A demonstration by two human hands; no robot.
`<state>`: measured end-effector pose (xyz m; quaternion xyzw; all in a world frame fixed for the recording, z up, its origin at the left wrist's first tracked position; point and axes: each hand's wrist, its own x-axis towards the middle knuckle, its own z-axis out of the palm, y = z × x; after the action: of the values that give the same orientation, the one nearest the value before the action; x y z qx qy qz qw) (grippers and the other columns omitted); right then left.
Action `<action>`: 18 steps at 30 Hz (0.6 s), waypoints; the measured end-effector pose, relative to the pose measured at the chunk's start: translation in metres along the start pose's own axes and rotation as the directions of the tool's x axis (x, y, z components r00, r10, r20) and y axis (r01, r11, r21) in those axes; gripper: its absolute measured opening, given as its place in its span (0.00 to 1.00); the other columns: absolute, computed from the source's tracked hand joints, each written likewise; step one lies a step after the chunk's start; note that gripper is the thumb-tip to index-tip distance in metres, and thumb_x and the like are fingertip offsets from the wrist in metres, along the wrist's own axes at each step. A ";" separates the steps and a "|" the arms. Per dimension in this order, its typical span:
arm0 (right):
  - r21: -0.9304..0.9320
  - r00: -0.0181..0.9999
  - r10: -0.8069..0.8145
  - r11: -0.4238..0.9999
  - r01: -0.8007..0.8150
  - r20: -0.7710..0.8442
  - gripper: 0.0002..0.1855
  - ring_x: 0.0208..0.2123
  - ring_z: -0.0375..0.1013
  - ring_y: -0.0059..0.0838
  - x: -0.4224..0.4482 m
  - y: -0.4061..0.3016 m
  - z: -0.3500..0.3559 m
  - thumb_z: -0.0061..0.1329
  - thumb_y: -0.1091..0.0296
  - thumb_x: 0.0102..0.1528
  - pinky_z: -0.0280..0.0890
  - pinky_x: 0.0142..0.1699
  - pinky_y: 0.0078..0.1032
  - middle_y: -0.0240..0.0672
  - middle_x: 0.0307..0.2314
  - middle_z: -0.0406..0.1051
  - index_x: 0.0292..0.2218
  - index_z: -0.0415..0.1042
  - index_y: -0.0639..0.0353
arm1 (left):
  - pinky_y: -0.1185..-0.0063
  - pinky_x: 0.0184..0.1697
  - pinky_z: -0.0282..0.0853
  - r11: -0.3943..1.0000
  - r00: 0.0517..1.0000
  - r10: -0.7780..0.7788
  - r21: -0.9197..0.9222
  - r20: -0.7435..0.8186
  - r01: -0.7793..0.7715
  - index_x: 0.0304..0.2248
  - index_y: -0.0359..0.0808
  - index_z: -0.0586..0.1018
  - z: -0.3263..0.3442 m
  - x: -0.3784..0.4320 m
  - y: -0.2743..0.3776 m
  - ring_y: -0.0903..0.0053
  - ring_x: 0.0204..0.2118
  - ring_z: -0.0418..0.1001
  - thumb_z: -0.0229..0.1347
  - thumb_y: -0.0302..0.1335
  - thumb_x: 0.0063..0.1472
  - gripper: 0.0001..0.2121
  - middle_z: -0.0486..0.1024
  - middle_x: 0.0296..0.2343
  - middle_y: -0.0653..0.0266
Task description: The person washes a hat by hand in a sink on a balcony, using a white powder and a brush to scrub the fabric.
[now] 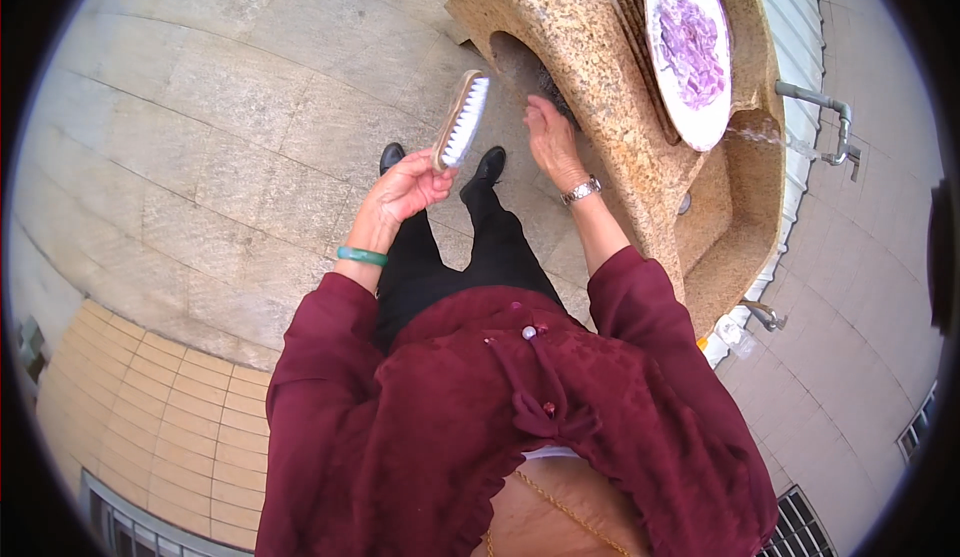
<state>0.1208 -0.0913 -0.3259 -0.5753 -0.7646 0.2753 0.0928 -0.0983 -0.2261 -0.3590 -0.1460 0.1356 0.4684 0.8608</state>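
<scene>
My left hand (409, 189) grips one end of a scrubbing brush (459, 122) with a brown back and white bristles, which face right. My right hand (553, 141) holds nothing; its fingers are extended by the arched opening under the speckled stone sink (559, 21). Dark, rough material (553, 88) shows in that opening, partly hidden by the hand and the sink edge. A white basin (696, 128) with a dark rim rests over the sink's ridged washboard (646, 54). Inside the basin lies a crumpled purple-and-white thing, seemingly cloth (690, 51).
Water runs from a wall tap (844, 153) toward the sink bowl (720, 216), beside the basin. A second tap (766, 317) sits lower right, near a clear plastic thing (736, 336). Stone paving (217, 107) surrounds my feet; tan tiles (150, 422) lie lower left.
</scene>
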 end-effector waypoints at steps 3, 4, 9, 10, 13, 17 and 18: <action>0.547 0.859 0.158 0.711 -0.441 0.488 0.23 0.45 0.69 0.32 -0.024 -0.076 -0.036 0.41 0.61 0.58 0.63 0.48 0.29 0.46 0.40 0.70 0.50 0.62 0.66 | 0.82 0.27 0.62 0.995 0.999 0.035 -0.090 0.008 -0.034 0.43 0.36 0.69 0.010 -0.033 -0.010 0.78 0.24 0.62 0.55 0.27 0.54 0.16 0.67 0.26 0.57; 0.640 0.849 0.082 0.621 -0.453 0.522 0.25 0.45 0.68 0.29 -0.030 -0.095 -0.048 0.43 0.59 0.58 0.62 0.49 0.27 0.44 0.42 0.69 0.51 0.61 0.66 | 0.82 0.26 0.60 0.993 0.997 0.001 -0.118 0.083 0.009 0.43 0.34 0.69 0.018 -0.035 -0.010 0.79 0.23 0.61 0.56 0.28 0.54 0.17 0.67 0.25 0.59; 0.897 0.913 -0.142 0.297 -0.328 0.381 0.29 0.46 0.66 0.23 -0.030 -0.128 -0.110 0.50 0.61 0.55 0.59 0.52 0.23 0.35 0.45 0.67 0.53 0.60 0.65 | 0.83 0.26 0.59 0.971 0.947 -0.241 0.040 0.213 0.237 0.43 0.31 0.70 0.115 -0.008 -0.004 0.82 0.21 0.60 0.57 0.32 0.53 0.19 0.67 0.23 0.65; 0.921 0.921 -0.128 0.185 -0.344 0.369 0.29 0.45 0.66 0.22 -0.030 -0.131 -0.130 0.52 0.63 0.52 0.61 0.51 0.24 0.35 0.44 0.68 0.52 0.60 0.65 | 0.83 0.26 0.59 0.959 0.931 -0.284 0.073 0.228 0.274 0.43 0.31 0.70 0.136 0.000 -0.005 0.82 0.21 0.60 0.57 0.32 0.53 0.19 0.67 0.23 0.65; 0.987 0.986 -0.057 0.033 -0.154 0.156 0.28 0.41 0.69 0.23 -0.035 -0.108 -0.175 0.54 0.65 0.50 0.65 0.46 0.23 0.33 0.41 0.69 0.51 0.61 0.65 | 0.84 0.26 0.64 0.896 0.951 -0.280 0.389 0.127 0.212 0.45 0.28 0.69 0.194 0.027 -0.016 0.80 0.24 0.68 0.51 0.35 0.60 0.19 0.72 0.26 0.63; 0.969 0.993 0.066 -0.219 0.110 -0.098 0.29 0.42 0.72 0.47 -0.042 -0.022 -0.251 0.47 0.64 0.52 0.69 0.47 0.43 0.48 0.40 0.69 0.52 0.57 0.67 | 0.84 0.29 0.70 0.683 0.952 -0.289 0.718 0.098 0.134 0.43 0.30 0.71 0.252 0.067 -0.028 0.81 0.26 0.74 0.46 0.36 0.64 0.16 0.75 0.28 0.61; 0.974 0.975 0.188 -0.169 0.150 -0.117 0.32 0.44 0.70 0.49 -0.044 0.011 -0.264 0.48 0.59 0.52 0.68 0.47 0.47 0.50 0.43 0.67 0.53 0.56 0.65 | 0.85 0.29 0.69 0.643 0.987 -0.137 0.766 0.088 0.021 0.43 0.30 0.71 0.259 0.076 -0.028 0.81 0.26 0.73 0.46 0.35 0.65 0.15 0.75 0.28 0.62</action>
<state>0.2648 -0.0471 -0.1041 -0.3364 -0.2562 0.6971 0.5790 -0.0099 -0.0843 -0.1449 0.2562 0.2536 0.3388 0.8691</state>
